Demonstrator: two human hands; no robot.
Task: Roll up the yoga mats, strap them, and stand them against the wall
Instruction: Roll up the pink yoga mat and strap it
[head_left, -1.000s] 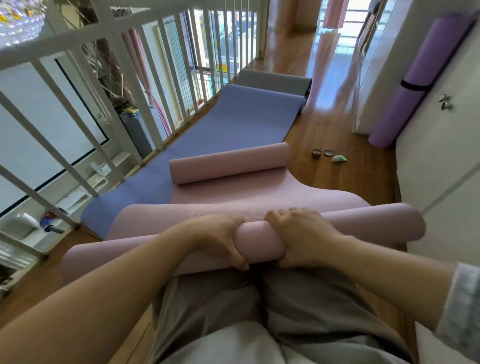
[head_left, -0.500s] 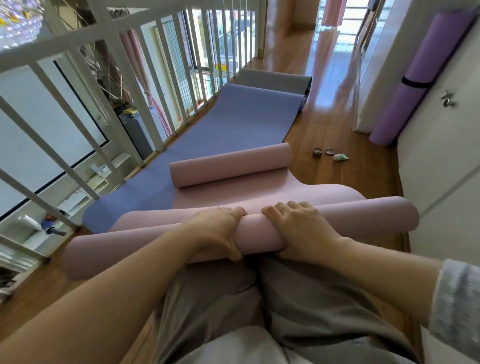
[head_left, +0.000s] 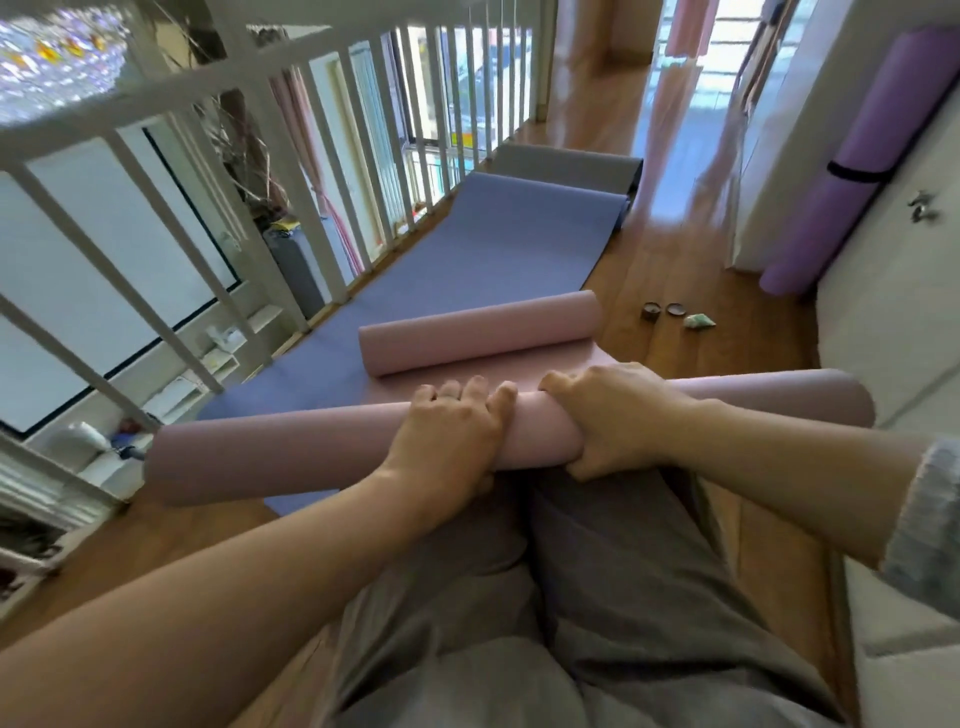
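A pink yoga mat (head_left: 291, 452) lies across the floor in front of my knees, rolled into a thick roll at its near end. Its far end (head_left: 483, 338) is curled into a smaller roll, with only a short flat strip between the two. My left hand (head_left: 447, 441) lies over the top of the near roll with fingers spread forward. My right hand (head_left: 613, 415) grips the same roll beside it, thumb underneath. Under the pink mat a blue-purple mat (head_left: 467, 249) lies flat. A grey mat (head_left: 566, 163) lies beyond it. A purple rolled mat (head_left: 841, 166) with a black strap leans against the right wall.
A white railing (head_left: 291, 171) runs along the left, with an open drop behind it. Two small round tins (head_left: 662, 310) and a green wrapper (head_left: 698, 321) lie on the wooden floor (head_left: 670, 260). A white door (head_left: 893, 291) stands at the right.
The near roll has moved forward toward the far curled end and grown thicker. The flat pink strip between them has shrunk. My left hand has shifted up onto the top of the roll.
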